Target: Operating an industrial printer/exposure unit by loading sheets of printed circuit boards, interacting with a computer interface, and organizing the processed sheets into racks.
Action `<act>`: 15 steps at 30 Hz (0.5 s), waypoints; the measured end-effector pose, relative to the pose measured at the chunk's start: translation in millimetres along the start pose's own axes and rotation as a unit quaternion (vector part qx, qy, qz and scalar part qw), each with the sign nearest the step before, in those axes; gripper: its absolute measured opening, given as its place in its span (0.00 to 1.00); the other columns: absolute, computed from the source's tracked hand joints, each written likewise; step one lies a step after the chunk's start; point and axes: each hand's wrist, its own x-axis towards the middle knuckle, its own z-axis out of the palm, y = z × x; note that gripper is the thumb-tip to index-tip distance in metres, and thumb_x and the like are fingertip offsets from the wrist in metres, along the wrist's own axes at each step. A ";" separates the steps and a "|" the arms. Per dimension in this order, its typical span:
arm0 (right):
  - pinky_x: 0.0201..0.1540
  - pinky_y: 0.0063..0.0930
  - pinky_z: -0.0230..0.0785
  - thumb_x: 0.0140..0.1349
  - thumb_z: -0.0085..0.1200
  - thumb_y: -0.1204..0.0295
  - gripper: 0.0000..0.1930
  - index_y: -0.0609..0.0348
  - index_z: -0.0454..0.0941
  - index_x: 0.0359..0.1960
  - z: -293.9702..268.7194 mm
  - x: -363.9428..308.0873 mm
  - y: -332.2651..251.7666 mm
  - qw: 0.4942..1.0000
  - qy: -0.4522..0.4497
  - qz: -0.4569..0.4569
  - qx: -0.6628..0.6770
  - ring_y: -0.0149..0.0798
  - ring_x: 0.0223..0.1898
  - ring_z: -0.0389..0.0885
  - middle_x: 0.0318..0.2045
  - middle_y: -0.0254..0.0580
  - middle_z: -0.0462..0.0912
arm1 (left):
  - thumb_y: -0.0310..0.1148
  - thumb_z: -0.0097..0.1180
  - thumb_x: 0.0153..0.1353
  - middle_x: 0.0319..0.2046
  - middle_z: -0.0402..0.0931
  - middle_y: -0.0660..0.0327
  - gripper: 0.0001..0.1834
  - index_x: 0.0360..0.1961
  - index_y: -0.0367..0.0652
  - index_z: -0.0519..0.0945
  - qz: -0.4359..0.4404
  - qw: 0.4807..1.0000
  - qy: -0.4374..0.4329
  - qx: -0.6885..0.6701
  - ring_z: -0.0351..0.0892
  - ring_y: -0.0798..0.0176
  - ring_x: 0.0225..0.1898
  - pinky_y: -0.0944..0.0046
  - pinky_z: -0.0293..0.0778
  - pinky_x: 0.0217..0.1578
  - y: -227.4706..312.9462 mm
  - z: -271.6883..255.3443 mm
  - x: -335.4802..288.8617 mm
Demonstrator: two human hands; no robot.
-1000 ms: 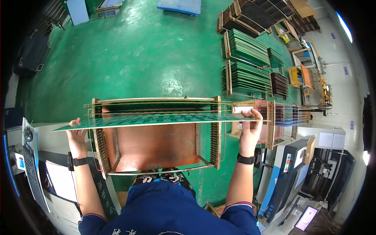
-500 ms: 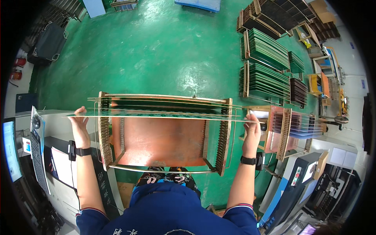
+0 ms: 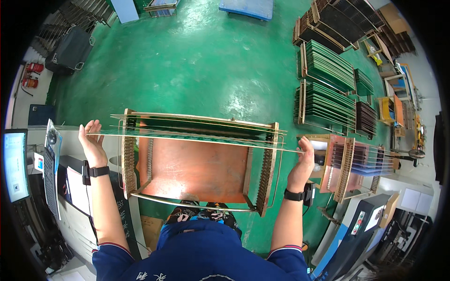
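A thin green panel [image 3: 197, 139] spans between my two hands, seen almost edge-on. My left hand [image 3: 93, 145] has its fingers extended upward, with the panel's left end held against the thumb side. My right hand [image 3: 301, 161] bends its fingers around the right end. Below lies a slotted rack [image 3: 269, 173] with comb-like side bars and a copper-coloured base [image 3: 197, 168]. Several similar panels [image 3: 206, 125] stand in its far slots, just beyond the one I hold. Whether the held panel's lower edge sits in a slot is hidden.
On the right, floor racks hold several green panels [image 3: 326, 103]. Another slotted rack [image 3: 344, 168] with bluish sheets stands nearer. A desk with a monitor [image 3: 16, 166] and keyboard [image 3: 50, 175] is at left. A blue platform [image 3: 246, 7] lies far ahead on the green floor.
The held panel has dropped toward the rack, and its ends look closer together in view. My left fingers have straightened. The whole view has shifted slightly.
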 end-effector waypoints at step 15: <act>0.53 0.25 0.63 0.66 0.47 0.62 0.21 0.69 0.72 0.51 14.6 -5.0 56.5 0.964 -0.078 0.253 0.011 0.31 0.48 0.73 0.46 0.43 0.78 | 0.45 0.53 0.61 0.60 0.60 0.55 0.30 0.62 0.50 0.60 -0.054 0.981 0.019 0.187 0.58 0.53 0.62 0.52 0.55 0.58 -83.0 -1.4 17.1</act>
